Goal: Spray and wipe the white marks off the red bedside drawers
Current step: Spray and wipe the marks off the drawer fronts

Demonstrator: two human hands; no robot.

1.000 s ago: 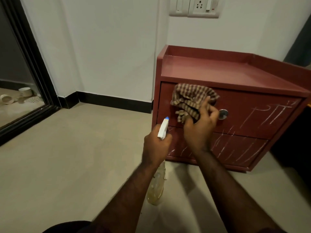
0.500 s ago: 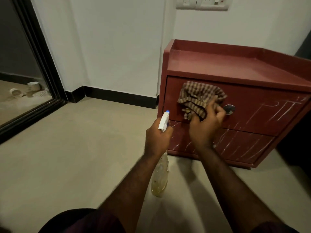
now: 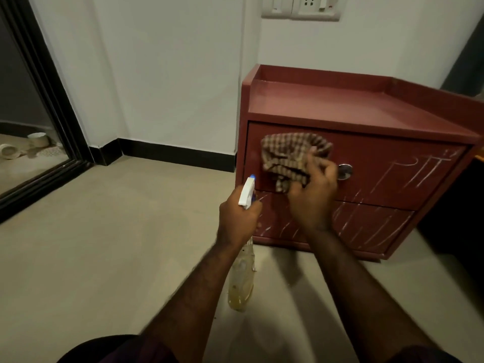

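The red bedside drawers [image 3: 366, 119] stand on the floor against the white wall. White scratchy marks [image 3: 424, 171] cover the right part of the upper drawer and most of the lower drawer [image 3: 366, 229]. My right hand [image 3: 311, 197] grips a brown checked cloth [image 3: 290, 158] and presses it on the left part of the upper drawer, just left of the round metal knob [image 3: 345, 172]. My left hand [image 3: 238, 221] holds a spray bottle [image 3: 242, 281] with a white and blue nozzle pointing at the drawers; yellowish liquid shows below my hand.
A black-framed mirror or sliding door [image 3: 44, 100] fills the left side, with small bowls [image 3: 10, 150] seen in it. A black skirting board [image 3: 178, 153] runs along the wall. A switch and socket plate [image 3: 301, 7] sits above the drawers. Something dark [image 3: 455, 218] stands right of them.
The cloth in my right hand has stayed on the left half of the upper drawer, shifting slightly in a wiping motion. My left hand keeps the bottle. My view has tilted down slightly.
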